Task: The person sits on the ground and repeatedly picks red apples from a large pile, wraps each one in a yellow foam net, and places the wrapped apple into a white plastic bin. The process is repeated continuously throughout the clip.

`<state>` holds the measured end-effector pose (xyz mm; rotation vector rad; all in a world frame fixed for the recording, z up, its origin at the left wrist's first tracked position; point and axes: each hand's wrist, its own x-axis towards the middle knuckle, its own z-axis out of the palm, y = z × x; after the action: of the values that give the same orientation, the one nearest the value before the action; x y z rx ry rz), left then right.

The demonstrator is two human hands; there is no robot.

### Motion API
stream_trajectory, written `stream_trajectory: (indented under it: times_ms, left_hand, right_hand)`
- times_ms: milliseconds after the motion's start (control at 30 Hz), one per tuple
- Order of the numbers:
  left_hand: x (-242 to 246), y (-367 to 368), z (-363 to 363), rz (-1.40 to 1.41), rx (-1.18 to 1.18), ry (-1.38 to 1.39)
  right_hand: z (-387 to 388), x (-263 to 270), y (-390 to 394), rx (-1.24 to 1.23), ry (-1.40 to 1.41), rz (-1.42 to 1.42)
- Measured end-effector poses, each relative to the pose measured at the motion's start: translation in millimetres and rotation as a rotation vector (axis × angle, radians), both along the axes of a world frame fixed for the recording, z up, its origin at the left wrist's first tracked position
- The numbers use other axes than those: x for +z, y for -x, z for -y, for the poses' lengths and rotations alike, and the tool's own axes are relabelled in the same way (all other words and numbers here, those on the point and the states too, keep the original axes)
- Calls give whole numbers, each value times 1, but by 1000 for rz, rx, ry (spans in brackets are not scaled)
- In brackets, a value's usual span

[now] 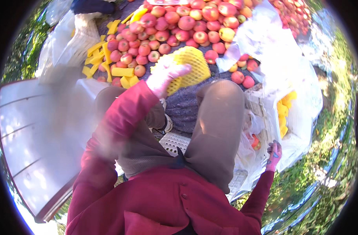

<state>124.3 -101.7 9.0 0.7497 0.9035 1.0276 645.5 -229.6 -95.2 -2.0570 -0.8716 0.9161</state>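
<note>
My left hand (164, 76), in a pale glove, is closed on a yellow foam net sleeve (196, 66) above the dark ground cloth. Just beyond it lies a large heap of red apples (186, 23). More yellow foam sleeves (123, 72) are scattered at the heap's left side. Far to the right, my right hand (274, 152), gloved with grey fingertips, is low beside the outside of a plastic-lined crate (302, 129); its fingers are curled, and whether they hold anything is unclear. Inside that crate sit fruits in yellow net sleeves (283, 114).
At the left stands a large pale panelled box (44, 132). A white plastic-wrapped crate (82, 38) is at the upper left, near a dark-clothed limb of another person (92, 6). A perforated white crate (174, 142) shows between my legs. More apples (293, 16) lie upper right.
</note>
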Motion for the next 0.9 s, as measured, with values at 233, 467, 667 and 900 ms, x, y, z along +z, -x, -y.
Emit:
stream_trajectory:
  times_ms: [233,467,667,900]
  left_hand:
    - [24,0,37,186,-430,-163]
    - [29,32,42,461,-463,-112]
    - [13,82,30,438,109,-104]
    - [-3,93,30,504,112,-28]
  right_hand:
    - [-234,150,242,749,-212,8]
    - [-345,-40,509,1683,163,2]
    - [-322,-172,663,1739,-300,423]
    - [-328,-197,692,1898,-211,451]
